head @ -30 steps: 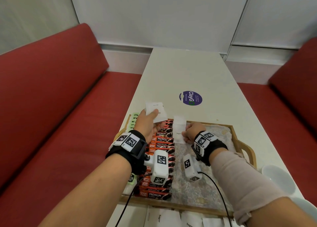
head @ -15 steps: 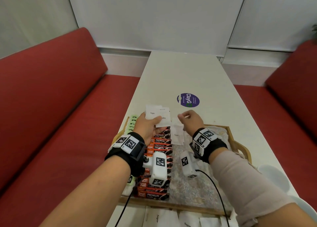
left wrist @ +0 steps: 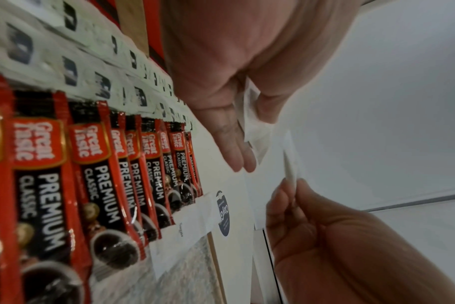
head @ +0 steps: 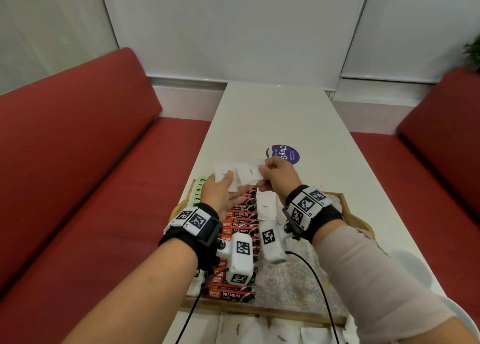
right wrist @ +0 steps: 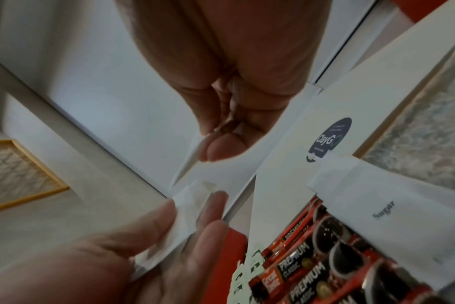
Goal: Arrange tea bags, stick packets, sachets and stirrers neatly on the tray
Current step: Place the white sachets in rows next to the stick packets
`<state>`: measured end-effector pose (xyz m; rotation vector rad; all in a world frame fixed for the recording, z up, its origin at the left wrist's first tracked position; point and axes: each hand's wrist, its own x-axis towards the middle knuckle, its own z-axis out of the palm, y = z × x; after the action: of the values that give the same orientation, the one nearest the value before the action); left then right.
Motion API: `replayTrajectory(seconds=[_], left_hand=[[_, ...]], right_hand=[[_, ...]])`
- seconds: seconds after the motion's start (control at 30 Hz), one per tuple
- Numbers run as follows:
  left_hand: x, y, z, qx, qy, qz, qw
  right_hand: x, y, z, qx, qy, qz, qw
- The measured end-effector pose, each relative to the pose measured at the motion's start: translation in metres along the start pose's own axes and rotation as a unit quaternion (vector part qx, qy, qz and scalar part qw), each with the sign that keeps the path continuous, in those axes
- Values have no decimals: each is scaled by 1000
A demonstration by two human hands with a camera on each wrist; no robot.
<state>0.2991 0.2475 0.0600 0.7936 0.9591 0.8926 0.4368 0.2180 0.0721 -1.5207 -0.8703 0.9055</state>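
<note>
Tray (head: pixel 262 313) on white table (head: pixel 280 115)

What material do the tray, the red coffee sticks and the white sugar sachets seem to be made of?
Tray: probably light wood, matte; the rim is tan, no grain can be made out.
Red coffee sticks: glossy plastic or foil film; bright glare streaks.
White sugar sachets: matte paper, apparently; no shine, soft creases.
</note>
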Motion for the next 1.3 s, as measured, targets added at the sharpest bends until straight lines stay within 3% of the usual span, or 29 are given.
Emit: replayTrajectory(seconds=[0.13, 0.4, 0.6, 0.73, 0.83, 1.07, 1.3], left_hand=[[-2, 0, 3, -13, -25, 18, 999], [-4, 3, 8, -51, -45, 33, 997], [0, 3, 4, 40, -23, 68, 997], [1, 3, 2, 143, -56, 63, 986], [1, 2, 3, 172, -62, 55, 982], [8, 0, 0, 113, 8, 19, 993], [6, -1, -4, 73, 5, 0, 997]], right_hand=[[-2, 1, 7, 91, -1, 37, 995], [1, 11, 12, 13, 73, 0, 997], [-3, 8, 4, -72, 25, -8, 997], [-1, 6, -6, -207, -18, -38, 977], [-1, 4, -12, -231, -40, -35, 972], [-2, 19, -25, -144, 21, 52, 988], [-2, 53, -39, -241, 44, 138, 960]])
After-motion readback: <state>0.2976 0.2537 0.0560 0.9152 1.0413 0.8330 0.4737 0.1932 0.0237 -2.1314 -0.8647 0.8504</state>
